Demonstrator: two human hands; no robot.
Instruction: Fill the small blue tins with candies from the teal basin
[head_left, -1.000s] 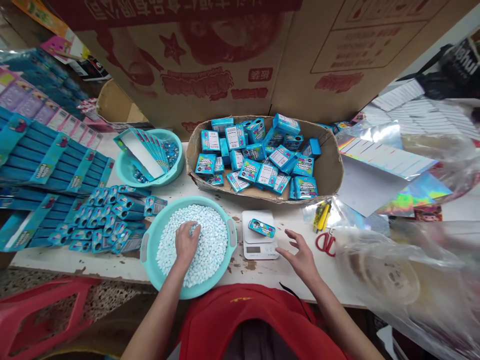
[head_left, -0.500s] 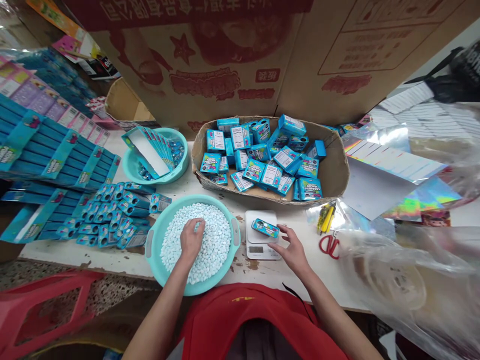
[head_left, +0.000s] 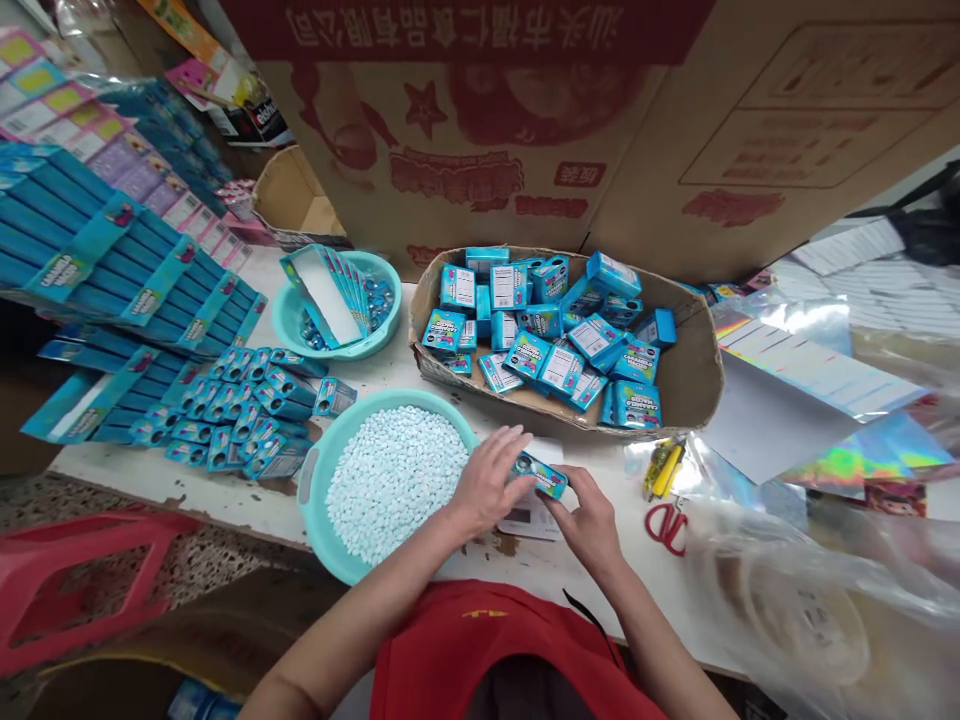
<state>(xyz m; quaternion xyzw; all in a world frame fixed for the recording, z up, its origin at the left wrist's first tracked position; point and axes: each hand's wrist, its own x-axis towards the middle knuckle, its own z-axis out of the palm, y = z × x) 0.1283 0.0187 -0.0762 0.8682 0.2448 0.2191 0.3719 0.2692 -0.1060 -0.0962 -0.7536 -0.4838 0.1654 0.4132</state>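
Carton (head_left: 555,120): brown, red-printed, a wall behind everything else here.
Bench (head_left: 652,575): white, paint chipped.
Cardboard tray (head_left: 688,360): holds jumbled blue boxes (head_left: 562,370), just in front of the carton.
Basin (head_left: 313,500): teal, filled with pale pieces (head_left: 397,480).
Scale (head_left: 536,523): white, just right of the basin, partly blocked from view by the left hand (head_left: 484,485) and a small blue box (head_left: 544,477).
Left fingers: together at the box's left end; cannot tell whether they grip.
Right hand (head_left: 596,520): thumb and fingers closed on the box's right end.
Small blue box: tilted, over the scale, between the hands.
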